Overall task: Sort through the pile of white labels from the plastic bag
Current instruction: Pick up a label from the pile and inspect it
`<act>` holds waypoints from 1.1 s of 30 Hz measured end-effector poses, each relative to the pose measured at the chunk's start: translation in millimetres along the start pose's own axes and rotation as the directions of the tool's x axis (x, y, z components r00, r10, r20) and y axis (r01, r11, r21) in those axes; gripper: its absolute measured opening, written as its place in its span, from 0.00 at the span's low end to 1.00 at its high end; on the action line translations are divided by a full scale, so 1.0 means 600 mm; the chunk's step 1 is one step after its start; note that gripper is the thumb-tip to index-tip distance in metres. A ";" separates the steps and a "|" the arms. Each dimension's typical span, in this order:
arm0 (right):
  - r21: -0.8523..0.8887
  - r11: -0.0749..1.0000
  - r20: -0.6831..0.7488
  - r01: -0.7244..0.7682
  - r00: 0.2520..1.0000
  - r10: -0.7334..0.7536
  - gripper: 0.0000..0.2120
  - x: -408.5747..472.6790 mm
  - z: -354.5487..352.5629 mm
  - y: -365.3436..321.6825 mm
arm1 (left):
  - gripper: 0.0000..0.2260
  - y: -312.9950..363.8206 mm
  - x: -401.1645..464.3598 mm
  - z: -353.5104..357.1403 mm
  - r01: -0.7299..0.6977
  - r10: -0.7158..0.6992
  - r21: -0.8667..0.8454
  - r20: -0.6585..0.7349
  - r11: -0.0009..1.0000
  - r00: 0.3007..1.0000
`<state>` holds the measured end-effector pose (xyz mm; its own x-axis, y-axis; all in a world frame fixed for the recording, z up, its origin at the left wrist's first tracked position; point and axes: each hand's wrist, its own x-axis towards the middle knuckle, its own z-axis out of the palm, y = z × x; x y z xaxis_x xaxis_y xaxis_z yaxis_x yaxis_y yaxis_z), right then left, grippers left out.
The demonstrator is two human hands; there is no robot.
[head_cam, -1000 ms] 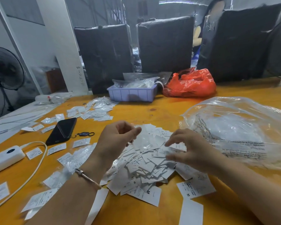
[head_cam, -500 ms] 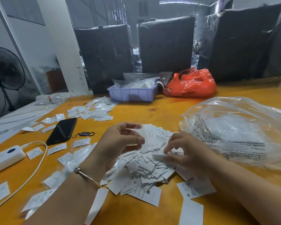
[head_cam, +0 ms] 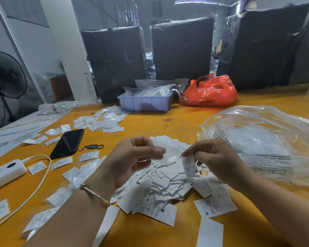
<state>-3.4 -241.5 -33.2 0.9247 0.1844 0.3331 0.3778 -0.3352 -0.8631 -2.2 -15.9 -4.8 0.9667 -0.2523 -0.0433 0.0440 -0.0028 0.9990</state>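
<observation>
Labels in the pile [head_cam: 165, 182] read "M", "S", "XL"; the plastic bag [head_cam: 268, 139] reads "ATTENZIONE".

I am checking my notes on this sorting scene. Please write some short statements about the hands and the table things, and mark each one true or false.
1. The right hand pinches a white label above the pile of labels. True.
2. The black phone lies inside the purple tray. False: it lies on the table, left of the pile.
3. The red bag sits beside the tray. True.
4. The left hand presses flat on the table. False: it is raised, fingers curled.
</observation>
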 end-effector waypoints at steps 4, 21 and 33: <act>0.305 0.942 0.057 -0.138 0.990 0.127 0.15 0.001 -0.006 -0.009 | 0.16 0.003 -0.002 0.006 -0.046 0.047 -0.081 0.010 0.996 0.999; 0.364 0.931 -0.115 -0.014 0.992 0.059 0.07 0.000 -0.012 -0.021 | 0.08 -0.008 -0.005 0.018 -0.162 0.159 0.181 0.033 0.970 0.987; 0.102 0.927 -0.327 0.360 0.892 -0.311 0.06 -0.028 -0.005 -0.066 | 0.11 -0.008 -0.015 0.028 -0.417 0.418 0.319 0.068 0.851 0.906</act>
<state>-33.5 -234.0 -3.4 0.7233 -0.0337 0.6897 0.6786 -0.1501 -0.7190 -15.3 -30.1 -8.8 0.8767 -0.2959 0.3793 -0.4463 -0.2055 0.8710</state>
